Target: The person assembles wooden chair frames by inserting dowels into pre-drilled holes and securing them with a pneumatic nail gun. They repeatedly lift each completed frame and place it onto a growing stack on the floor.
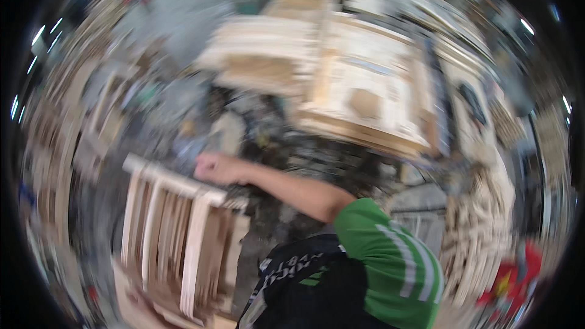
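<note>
A pale wooden slatted frame [194, 250] stands at the lower left, its long slats running toward me from a crossing rail at the far end. My right arm, in a green sleeve with pale stripes, reaches across to the left. At its end my right hand [218, 168] looks closed in a fist just beyond that far rail; blur hides whether it grips anything. By the near left corner of the frame, a smeared skin-coloured shape may be my left hand [139, 306]; its fingers cannot be made out.
Ahead to the right lies a stack of wooden panels and frames [375, 79], beside stacked pale boards [265, 45]. Scraps litter the dark floor between. On the right are a heap of wood pieces [478, 231] and a red object [515, 277]. Long boards [67, 164] line the left.
</note>
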The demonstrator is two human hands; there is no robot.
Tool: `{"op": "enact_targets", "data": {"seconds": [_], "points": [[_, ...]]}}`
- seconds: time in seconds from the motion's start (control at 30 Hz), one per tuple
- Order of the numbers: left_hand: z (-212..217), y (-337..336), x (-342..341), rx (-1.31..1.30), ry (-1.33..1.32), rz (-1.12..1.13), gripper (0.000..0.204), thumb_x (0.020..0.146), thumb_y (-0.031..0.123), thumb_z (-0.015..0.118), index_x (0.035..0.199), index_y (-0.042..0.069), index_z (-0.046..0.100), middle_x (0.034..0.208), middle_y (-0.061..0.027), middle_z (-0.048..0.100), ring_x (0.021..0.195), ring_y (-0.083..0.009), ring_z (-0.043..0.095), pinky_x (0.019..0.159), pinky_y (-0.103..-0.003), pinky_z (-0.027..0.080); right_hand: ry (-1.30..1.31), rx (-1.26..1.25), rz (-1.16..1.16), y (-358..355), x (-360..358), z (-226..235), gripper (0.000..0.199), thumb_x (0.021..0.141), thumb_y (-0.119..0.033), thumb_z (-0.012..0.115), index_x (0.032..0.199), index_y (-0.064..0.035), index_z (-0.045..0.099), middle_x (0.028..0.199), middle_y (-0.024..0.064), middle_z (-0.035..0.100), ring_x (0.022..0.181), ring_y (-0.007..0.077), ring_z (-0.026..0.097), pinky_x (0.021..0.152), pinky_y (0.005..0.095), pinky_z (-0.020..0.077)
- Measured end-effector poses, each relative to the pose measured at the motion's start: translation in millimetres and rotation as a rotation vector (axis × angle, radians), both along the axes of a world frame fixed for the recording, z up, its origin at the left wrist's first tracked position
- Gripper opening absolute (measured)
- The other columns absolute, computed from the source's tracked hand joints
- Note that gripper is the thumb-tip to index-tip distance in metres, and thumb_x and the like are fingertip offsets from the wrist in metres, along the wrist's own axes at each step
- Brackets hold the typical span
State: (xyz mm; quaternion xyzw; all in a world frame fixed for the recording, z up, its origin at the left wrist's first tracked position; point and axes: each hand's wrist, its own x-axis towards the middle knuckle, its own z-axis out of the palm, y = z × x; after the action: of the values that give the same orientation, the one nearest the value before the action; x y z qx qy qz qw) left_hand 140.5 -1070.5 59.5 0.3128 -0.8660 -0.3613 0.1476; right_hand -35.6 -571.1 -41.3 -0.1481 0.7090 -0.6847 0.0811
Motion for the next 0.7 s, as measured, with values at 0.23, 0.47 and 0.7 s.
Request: {"op": "enact_targets", "data": {"seconds": [0.23, 0.47, 0.7], "points": [[42, 158, -111, -0.431, 0.456, -0.473, 0.045, 0.107, 0.032, 0.070, 0.136, -0.003, 0.071, 0.132, -0.0199, 0.074, 0.123, -0.0321, 0.068, 0.103, -0.045, 0.055, -0.356, -0.197, -0.381, 208, 239, -27, 0.042, 0.109, -0.026, 0.065, 0.143, -0.0013, 0.062, 0.107, 0.0037, 0.074, 0.091, 0.0111, 0.065, 0.079, 0.0295, 0.0552], [25, 487, -151, -0.206, 0.482, -1.257, 0.046, 0.109, 0.036, 0.067, 0.135, -0.001, 0.071, 0.109, -0.0184, 0.080, 0.100, -0.0289, 0.076, 0.084, -0.039, 0.061, -0.340, 0.339, -1.633, 349, 543, 6, 0.033, 0.095, -0.028, 0.071, 0.118, -0.0049, 0.075, 0.107, 0.0177, 0.076, 0.100, 0.0304, 0.074, 0.090, 0.0410, 0.0580], [-19, 749, -28, 0.559, -0.040, -1.719, 0.044, 0.109, 0.020, 0.068, 0.145, -0.005, 0.062, 0.132, -0.0149, 0.071, 0.119, -0.0184, 0.067, 0.104, -0.031, 0.055, -0.887, 0.870, -2.383, 417, 745, 72, 0.050, 0.098, -0.037, 0.071, 0.129, -0.0003, 0.060, 0.106, 0.0231, 0.074, 0.102, 0.0421, 0.072, 0.088, 0.0526, 0.0560]]}}
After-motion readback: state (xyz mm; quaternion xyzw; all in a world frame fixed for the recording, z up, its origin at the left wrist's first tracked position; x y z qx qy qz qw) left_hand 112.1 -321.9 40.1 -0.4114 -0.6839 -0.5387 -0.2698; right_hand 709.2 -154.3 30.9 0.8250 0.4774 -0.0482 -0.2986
